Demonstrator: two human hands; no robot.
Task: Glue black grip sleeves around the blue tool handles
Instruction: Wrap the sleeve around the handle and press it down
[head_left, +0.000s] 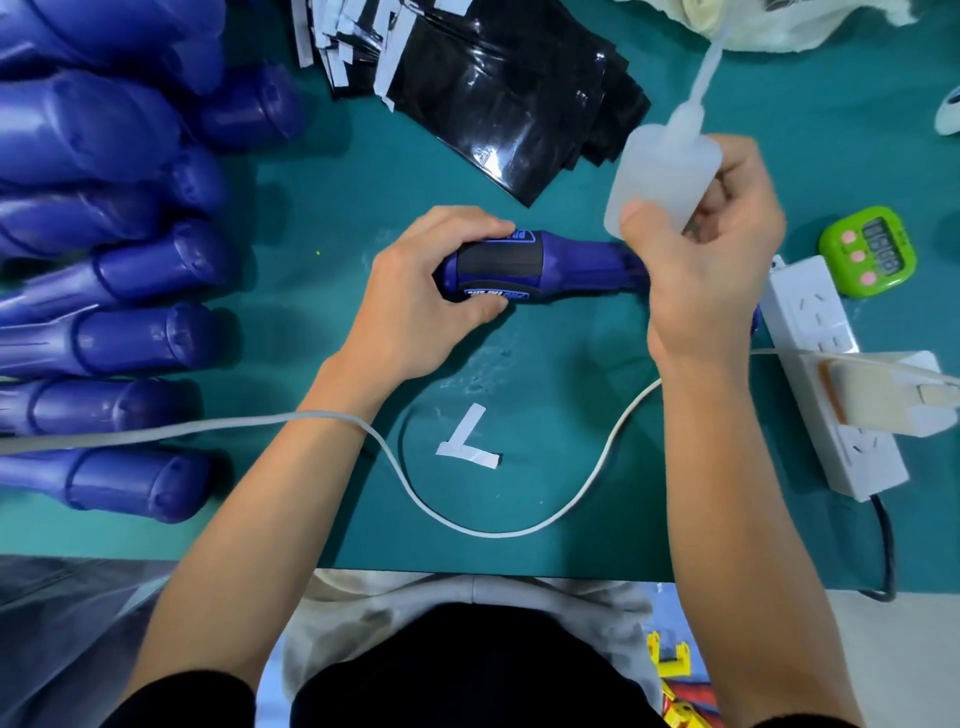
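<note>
A blue tool handle lies across the middle of the green mat, with a black grip sleeve wrapped round its thick end. My left hand grips that sleeved end, fingers curled over the top and thumb below. My right hand holds a translucent white glue bottle above the handle's narrow end, its long nozzle pointing up and away. A stack of shiny black sleeves with white backing strips lies at the back.
Several bare blue handles are piled along the left. A white cable loops across the mat over my left wrist. A white power strip and a green timer sit at the right. Peeled white strips lie in front.
</note>
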